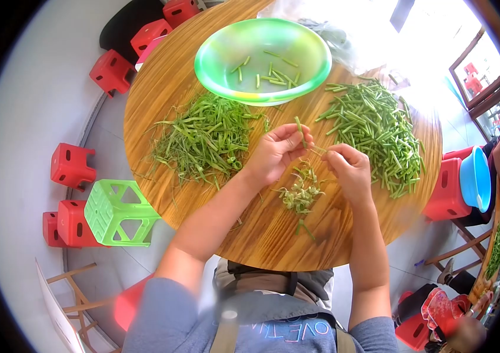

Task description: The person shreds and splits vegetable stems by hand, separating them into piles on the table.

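Observation:
Above the middle of the table, my left hand (277, 153) pinches a short green vegetable stem (300, 130) that points up and away. My right hand (349, 172) is closed just to the right, thumb and fingertips together on a thin pale strip (319, 150) that reaches toward the left hand. Whether the strip is joined to the stem I cannot tell. Below both hands lies a small heap of pale trimmings (300, 194). A pile of cut green stems (373, 129) spreads to the right, and a heap of long green leaves and strips (206, 141) to the left.
A green and white basin (203, 65) with several stem pieces stands at the far side of the round wooden table (250, 244). Clear plastic bags (350, 44) lie behind it. Red stools (73, 165) and a green stool (112, 212) are left; other people sit at the right around a blue basin (476, 179).

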Demonstrator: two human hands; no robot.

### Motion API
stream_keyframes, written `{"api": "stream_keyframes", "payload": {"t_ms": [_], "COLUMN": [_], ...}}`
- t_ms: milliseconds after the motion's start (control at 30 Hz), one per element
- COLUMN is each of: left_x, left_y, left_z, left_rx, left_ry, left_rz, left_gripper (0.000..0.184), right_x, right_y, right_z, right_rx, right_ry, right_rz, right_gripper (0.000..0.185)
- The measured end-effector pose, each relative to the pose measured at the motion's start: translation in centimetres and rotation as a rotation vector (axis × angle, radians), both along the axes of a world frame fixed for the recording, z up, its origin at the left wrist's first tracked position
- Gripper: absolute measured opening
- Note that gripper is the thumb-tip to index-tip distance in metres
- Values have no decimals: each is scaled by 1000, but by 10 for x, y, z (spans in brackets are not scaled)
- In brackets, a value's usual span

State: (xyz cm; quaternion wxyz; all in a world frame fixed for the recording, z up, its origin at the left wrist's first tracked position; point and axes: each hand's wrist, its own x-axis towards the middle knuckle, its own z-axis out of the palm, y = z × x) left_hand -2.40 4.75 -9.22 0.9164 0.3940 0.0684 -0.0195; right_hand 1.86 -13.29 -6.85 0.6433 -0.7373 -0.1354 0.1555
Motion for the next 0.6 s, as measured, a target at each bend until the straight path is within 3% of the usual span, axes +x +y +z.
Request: {"api": "stream_keyframes", "payload": {"t_ms": [267,333,433,533,600], "left_x": [6,4,1,1,0], "left_y": [19,18,10,6,4], "left_z": [-6,-3,2,3,4], "left_rx": [-255,-166,7,125,229], "left_ry": [-51,-59,-45,-61,-82], "left_rz": [-88,-103,-70,-53,-43], "left_gripper": [22,21,19,16,14], "right_x": [1,4,1,-1,-1], "right_y": [1,-3,1,5,5], "right_z": [2,3,-1,-4,-3], "right_rx": [111,7,-226,-122,-156], "right_ry": [51,48,-162,-282,-189], "right_rz": [-33,21,30,68,9], "right_gripper": [14,15,15,13,14]}}
